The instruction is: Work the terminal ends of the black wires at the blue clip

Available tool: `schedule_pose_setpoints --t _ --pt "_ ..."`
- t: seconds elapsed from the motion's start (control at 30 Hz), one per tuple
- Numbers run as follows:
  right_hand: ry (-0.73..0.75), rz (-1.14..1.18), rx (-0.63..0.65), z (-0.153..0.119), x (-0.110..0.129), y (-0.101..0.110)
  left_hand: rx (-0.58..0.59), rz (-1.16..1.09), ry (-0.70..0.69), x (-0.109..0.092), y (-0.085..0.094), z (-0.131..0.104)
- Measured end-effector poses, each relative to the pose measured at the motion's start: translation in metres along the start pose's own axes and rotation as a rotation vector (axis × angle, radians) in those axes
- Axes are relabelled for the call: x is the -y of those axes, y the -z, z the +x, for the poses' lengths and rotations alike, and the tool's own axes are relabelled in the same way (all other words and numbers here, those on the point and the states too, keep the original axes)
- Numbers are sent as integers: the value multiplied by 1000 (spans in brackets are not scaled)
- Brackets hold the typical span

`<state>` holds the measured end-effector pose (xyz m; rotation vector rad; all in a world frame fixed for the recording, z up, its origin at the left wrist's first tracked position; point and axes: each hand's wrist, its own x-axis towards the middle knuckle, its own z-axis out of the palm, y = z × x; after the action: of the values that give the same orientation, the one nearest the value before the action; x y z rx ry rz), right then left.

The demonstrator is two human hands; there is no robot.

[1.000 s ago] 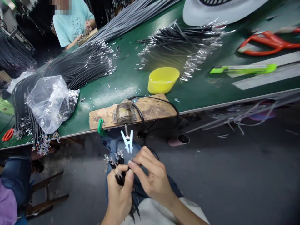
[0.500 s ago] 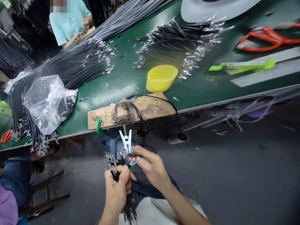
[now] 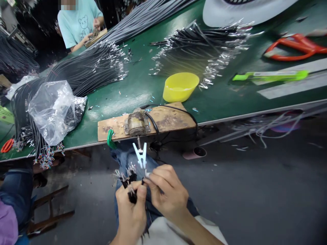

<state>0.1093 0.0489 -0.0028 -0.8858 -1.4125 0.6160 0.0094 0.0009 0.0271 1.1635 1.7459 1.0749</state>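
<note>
My left hand (image 3: 130,209) is closed around a bundle of short black cables (image 3: 125,182), whose stripped wire ends stick up above the fingers. Beside it, my right hand (image 3: 168,190) is closed in a pinch at the tip of one black cable held out from the bundle; the fingertips partly hide that tip. Just above my fingers is a light blue clothespin (image 3: 141,157), fixed at the end of the metal shaft of a small motor (image 3: 137,123). The motor sits on a wooden board (image 3: 171,117) at the table's front edge.
On the green table (image 3: 122,98) are a yellow cup (image 3: 181,87), black cable bundles (image 3: 87,69), a clear plastic bag (image 3: 52,112), orange-handled scissors (image 3: 296,47) and a green cutter knife (image 3: 270,76). A green clamp (image 3: 110,139) grips the board. Another person (image 3: 79,25) works across the table.
My right hand has come down and closer to my left hand, away from the clothespin, and now pinches at a cable tip. The view has shifted slightly.
</note>
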Motion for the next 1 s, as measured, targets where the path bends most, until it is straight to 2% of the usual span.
schedule_pose_setpoints --t 0.07,0.13,0.27,0.37,0.43,0.53,0.67,0.77,0.9,1.0 --pt "-80 104 107 5 -2 3 23 -11 38 4 4 3" --pt "-311 353 225 10 -3 4 58 -38 61 7 8 5" --pt "-793 888 424 16 -6 5 32 -59 -29 10 10 8" --pt "-961 911 507 23 -12 9 -24 9 -109 10 10 9" --pt "-989 828 463 32 -17 11 -77 42 -155 8 10 9" --pt "-959 791 331 49 -20 7 -143 15 -179 3 10 8" --pt "-902 912 348 62 -16 -11 -189 -5 -204 -6 12 10" --pt "-896 945 338 59 -17 -18 -217 -12 -211 -10 13 14" --pt "-815 842 299 42 -26 -14 -207 -26 -195 -8 15 18" --pt "-810 828 292 38 -28 -13 -178 -41 -184 -5 17 15"
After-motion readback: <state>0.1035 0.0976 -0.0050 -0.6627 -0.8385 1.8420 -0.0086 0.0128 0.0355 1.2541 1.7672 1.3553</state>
